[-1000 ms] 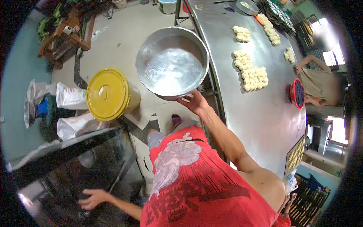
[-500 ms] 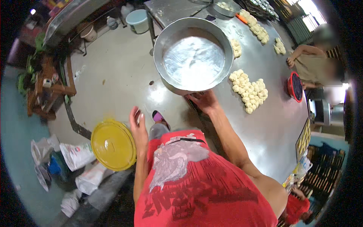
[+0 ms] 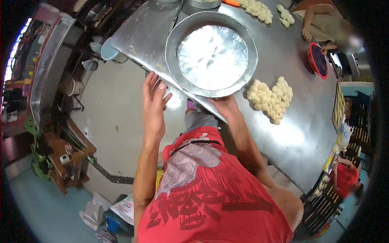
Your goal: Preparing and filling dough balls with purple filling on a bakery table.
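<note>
A wide, round metal basin with a shiny, smeared inside is tilted with its mouth toward me, at the near left part of the steel table. My right hand grips its near rim from below; the fingers under it are hidden. To the left of the basin, my left hand is raised, fingers apart, holding nothing and not touching the basin. Right of the basin lies a cluster of pale dough balls on the steel.
More dough pieces lie at the table's far side. A person stands at the far right beside a red bowl of dark filling. A light blue bucket stands left of the table. A wooden stand sits at left.
I have turned toward the table, and the basin now hangs further over it, with my right hand still on its rim. My left hand has risen toward the table. The yellow lid is mostly hidden.
</note>
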Action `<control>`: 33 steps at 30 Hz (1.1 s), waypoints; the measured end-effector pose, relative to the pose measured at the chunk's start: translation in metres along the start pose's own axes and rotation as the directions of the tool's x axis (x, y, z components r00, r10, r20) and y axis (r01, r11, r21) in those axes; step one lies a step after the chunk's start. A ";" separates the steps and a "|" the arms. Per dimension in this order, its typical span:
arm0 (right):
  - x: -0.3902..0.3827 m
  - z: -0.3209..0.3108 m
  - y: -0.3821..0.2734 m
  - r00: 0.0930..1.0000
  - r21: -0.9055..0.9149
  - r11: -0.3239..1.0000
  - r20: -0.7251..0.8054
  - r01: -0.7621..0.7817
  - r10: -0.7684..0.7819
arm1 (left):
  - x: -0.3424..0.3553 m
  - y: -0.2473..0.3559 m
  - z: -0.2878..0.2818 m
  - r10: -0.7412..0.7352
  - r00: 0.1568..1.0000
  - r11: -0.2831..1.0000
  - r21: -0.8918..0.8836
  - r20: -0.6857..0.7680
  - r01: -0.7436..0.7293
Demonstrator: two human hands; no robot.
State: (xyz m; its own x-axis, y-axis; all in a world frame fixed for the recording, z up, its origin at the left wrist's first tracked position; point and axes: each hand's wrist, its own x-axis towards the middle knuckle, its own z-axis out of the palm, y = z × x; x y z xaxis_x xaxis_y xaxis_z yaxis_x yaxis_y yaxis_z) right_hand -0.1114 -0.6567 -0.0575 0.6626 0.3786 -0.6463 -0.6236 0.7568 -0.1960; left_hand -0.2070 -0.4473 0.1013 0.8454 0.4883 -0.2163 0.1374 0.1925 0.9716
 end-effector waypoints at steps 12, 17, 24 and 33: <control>0.129 0.031 -0.120 0.850 -0.905 0.089 0.354 0.417 -0.391 | 0.200 0.039 0.111 0.010 0.966 0.997 0.066 0.257 -0.027; 0.120 0.100 -0.152 0.843 -0.942 -0.259 0.313 0.215 -0.438 | 0.249 0.049 0.148 -0.078 0.948 0.996 -0.008 0.309 0.084; 0.134 0.104 -0.159 0.840 -0.983 -0.156 0.169 0.102 -0.516 | 0.277 0.054 0.160 -0.100 0.927 0.994 -0.006 0.361 0.109; 0.202 0.145 -0.044 0.978 -0.202 0.957 0.029 0.207 -0.206 | 0.303 0.067 0.017 -0.141 0.983 0.988 -0.050 0.121 0.148</control>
State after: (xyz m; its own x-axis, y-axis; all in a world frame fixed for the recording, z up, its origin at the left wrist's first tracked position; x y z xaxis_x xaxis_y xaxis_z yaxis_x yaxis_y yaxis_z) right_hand 0.1105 -0.5363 -0.0723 0.7881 0.2300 -0.5709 -0.5434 0.6955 -0.4700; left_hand 0.0676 -0.3011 0.1025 0.8735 0.3499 -0.3384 0.2355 0.3048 0.9228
